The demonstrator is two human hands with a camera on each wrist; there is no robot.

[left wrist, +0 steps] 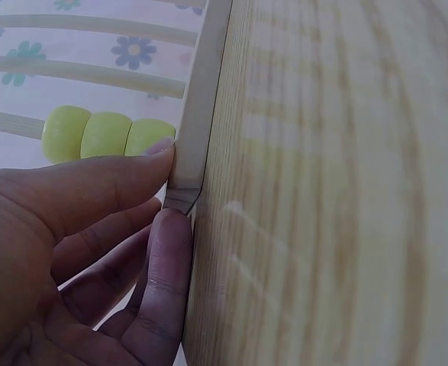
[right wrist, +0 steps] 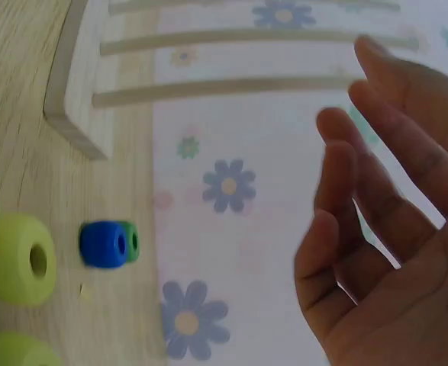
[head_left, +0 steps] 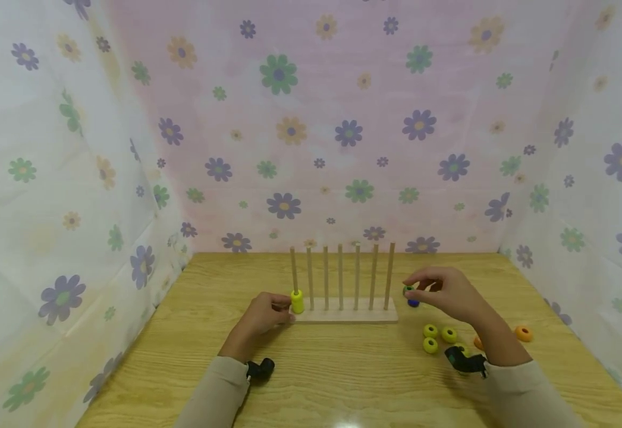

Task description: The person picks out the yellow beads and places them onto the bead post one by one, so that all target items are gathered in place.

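A wooden peg rack (head_left: 345, 317) with several upright pegs stands on the table. Three yellow beads (left wrist: 105, 136) are stacked on its leftmost peg. At that end, my left hand (head_left: 264, 314) pinches the corner of the base between thumb and finger; the left wrist view shows the thumb tip beside the lowest bead. My right hand (head_left: 447, 291) hovers right of the rack, fingers loosely bent and holding nothing in the right wrist view. Below it on the table, a blue bead (right wrist: 103, 244) sits close to a green bead (right wrist: 133, 241), partly hidden behind the blue one.
Several loose yellow beads (head_left: 449, 335) lie nearer me, some under the right wrist. An orange bead (head_left: 524, 333) lies farther right, and another orange bead (head_left: 477, 342) is partly hidden by the right forearm. Flowered cloth (head_left: 322, 178) hangs behind and along both sides.
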